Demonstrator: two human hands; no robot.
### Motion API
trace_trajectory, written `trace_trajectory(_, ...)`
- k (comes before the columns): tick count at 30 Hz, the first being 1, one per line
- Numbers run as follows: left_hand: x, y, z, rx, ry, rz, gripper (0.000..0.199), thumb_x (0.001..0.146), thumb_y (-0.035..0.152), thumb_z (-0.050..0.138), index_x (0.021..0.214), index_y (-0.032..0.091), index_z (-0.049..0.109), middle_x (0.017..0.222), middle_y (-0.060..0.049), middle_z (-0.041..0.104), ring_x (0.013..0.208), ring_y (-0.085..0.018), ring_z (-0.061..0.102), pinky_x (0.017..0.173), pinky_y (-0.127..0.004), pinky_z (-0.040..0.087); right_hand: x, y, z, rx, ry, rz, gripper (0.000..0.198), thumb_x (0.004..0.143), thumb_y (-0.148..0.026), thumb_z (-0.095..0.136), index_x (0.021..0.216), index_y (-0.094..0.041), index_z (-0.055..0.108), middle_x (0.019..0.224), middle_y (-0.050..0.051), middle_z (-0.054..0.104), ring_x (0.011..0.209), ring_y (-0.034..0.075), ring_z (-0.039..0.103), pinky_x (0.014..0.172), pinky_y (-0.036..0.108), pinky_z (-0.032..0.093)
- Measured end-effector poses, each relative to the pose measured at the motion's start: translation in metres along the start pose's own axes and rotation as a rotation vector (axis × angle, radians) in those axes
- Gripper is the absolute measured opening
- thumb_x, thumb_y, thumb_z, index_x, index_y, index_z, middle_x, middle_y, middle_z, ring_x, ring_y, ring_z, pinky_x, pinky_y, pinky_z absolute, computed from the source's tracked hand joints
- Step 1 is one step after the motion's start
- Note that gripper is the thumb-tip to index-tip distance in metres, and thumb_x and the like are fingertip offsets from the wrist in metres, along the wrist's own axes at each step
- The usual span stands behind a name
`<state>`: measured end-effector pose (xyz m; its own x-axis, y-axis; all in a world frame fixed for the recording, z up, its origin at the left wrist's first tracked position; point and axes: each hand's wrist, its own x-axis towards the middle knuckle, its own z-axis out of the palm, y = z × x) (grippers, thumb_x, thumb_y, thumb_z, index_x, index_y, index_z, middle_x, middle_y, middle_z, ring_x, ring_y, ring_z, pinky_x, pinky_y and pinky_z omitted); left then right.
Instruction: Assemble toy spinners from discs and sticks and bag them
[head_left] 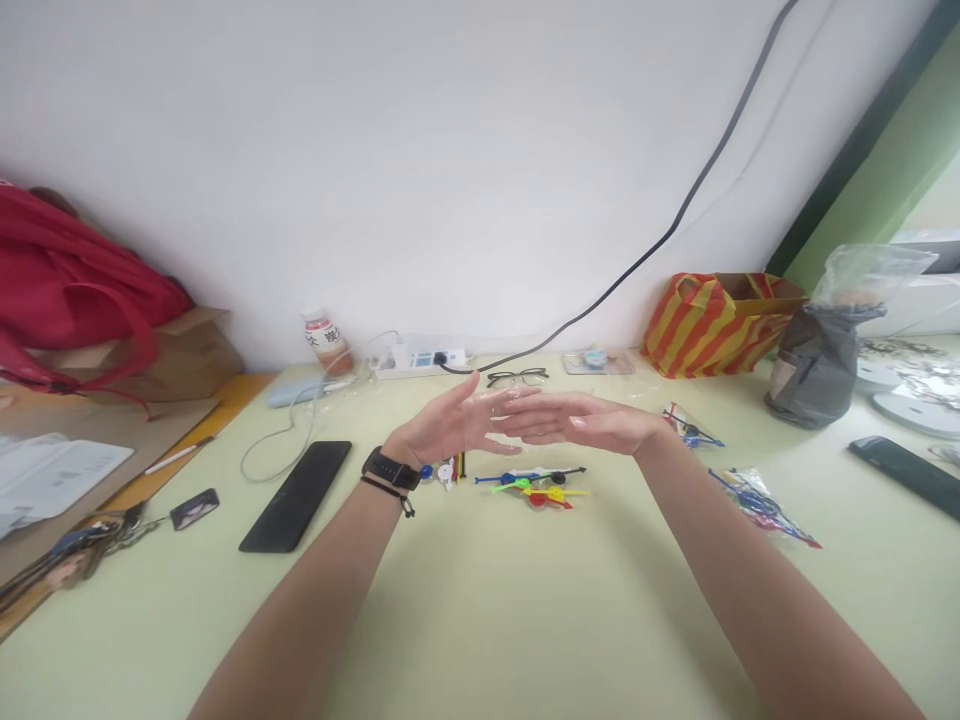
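Over the pale green table (pixel 525 630), the left hand (pixel 439 425) has its fingers spread; the right hand (pixel 607 422) is flat, fingers extended. Their fingertips overlap; I cannot tell if they touch. Far left, a bottle (pixel 328 345) shows dark, blurred characters. Colourful plastic pointers (pixel 523 484) lie just nearer than the fingers.

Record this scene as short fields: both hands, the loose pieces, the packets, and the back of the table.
left hand: open, fingers extended; black watch on wrist
right hand: open, fingers overlapping the left's in view
between hands: contents unclear
loose pieces: multicoloured arrow-tipped pointers on the table, below the hands in view
packets: clear packets of pointers, right of the right hand
back: bottle, power strip, eyeglasses, striped bag
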<state>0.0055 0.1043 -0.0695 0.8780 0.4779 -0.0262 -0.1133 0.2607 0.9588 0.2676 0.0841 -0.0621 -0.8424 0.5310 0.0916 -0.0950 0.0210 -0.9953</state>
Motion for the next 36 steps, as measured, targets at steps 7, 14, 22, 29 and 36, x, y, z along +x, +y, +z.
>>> trace_trajectory(7,0.0,0.0,0.004,-0.014,-0.011,-0.023,0.085,0.089,0.087,0.033,0.145,0.029,0.061,0.15,-0.01,0.06,0.145,-0.034,0.047,0.111,-0.047,0.044,-0.001,0.0,0.002,0.009,-0.091,0.052,0.078,0.077,-0.067,0.08,0.144,-0.031,0.062,0.162,0.008,0.047,0.147,0.032,0.048,0.119,0.048,0.038)
trace_trajectory(14,-0.001,-0.003,-0.002,-0.004,-0.013,-0.067,0.085,0.088,0.086,0.036,0.147,0.029,0.059,0.144,-0.011,0.065,0.138,-0.034,0.054,0.11,-0.045,0.043,-0.004,-0.007,0.002,0.023,-0.099,0.134,0.092,0.063,-0.069,0.088,0.143,-0.03,0.062,0.158,0.009,0.052,0.149,0.035,0.044,0.12,0.05,0.035)
trace_trajectory(22,-0.001,0.002,0.009,-0.04,-0.025,-0.011,0.087,0.09,0.085,0.038,0.15,0.025,0.056,0.143,-0.014,0.065,0.137,-0.041,0.055,0.109,-0.052,0.043,-0.006,-0.008,0.007,0.1,-0.144,0.166,0.102,0.07,-0.067,0.086,0.156,-0.029,0.046,0.159,0.013,0.05,0.144,0.034,0.051,0.12,0.051,0.036)
trace_trajectory(29,-0.004,0.019,0.001,0.474,0.543,0.356,0.072,0.098,0.074,0.04,0.138,0.02,0.064,0.143,-0.015,0.065,0.136,-0.036,0.056,0.116,-0.049,0.038,-0.003,-0.003,0.0,0.081,0.078,0.166,0.098,0.081,-0.088,0.057,0.159,-0.031,0.043,0.148,0.012,0.063,0.143,0.033,0.052,0.122,0.054,0.03)
trace_trajectory(36,-0.004,0.025,0.033,1.366,0.566,0.472,0.08,0.081,0.059,0.08,0.149,0.025,0.054,0.152,-0.011,0.056,0.147,-0.039,0.04,0.123,-0.049,0.03,0.013,0.006,0.007,0.131,0.206,0.14,0.092,0.089,-0.09,0.028,0.149,-0.027,0.057,0.143,0.012,0.067,0.141,0.031,0.054,0.124,0.053,0.029)
